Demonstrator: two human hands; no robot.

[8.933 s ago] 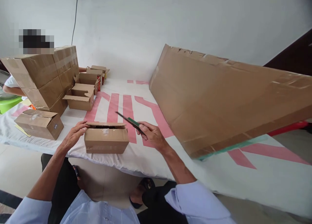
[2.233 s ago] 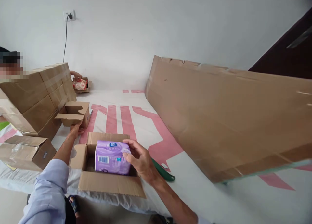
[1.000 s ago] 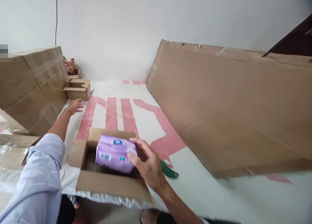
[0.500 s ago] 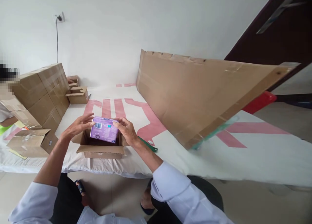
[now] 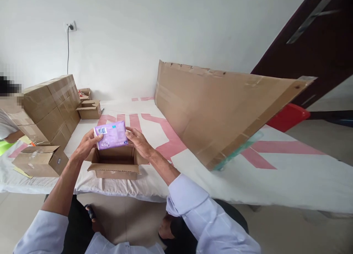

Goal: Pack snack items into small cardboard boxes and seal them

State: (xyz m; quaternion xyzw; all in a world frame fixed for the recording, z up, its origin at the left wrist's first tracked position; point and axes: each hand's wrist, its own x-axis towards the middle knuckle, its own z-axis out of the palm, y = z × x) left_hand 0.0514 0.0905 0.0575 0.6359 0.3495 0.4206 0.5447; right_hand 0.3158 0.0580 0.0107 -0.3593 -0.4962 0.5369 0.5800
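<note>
A purple soft pack (image 5: 111, 135) with a white barcode is held in the air above the far side of an open cardboard box (image 5: 116, 174). My left hand (image 5: 87, 144) grips the pack's left end, thumb on the barcode face. At the right end, the fingers of my right hand (image 5: 140, 143) press against its edge. The box's flaps are folded out, and its visible inside is dark brown cardboard. What kind of product the pack contains is not legible.
On the left stand a stack of taped cartons (image 5: 52, 106), a smaller carton (image 5: 40, 162) and an open box (image 5: 89, 109). A large cardboard sheet (image 5: 220, 110) leans across the white-covered table (image 5: 298, 187). A red container (image 5: 289, 117) is behind it. Another person's arm (image 5: 14, 137) shows far left.
The purple pack has risen out of the box's opening and shifted slightly left, with both hands still on it. The green strip beside my right forearm is no longer visible.
</note>
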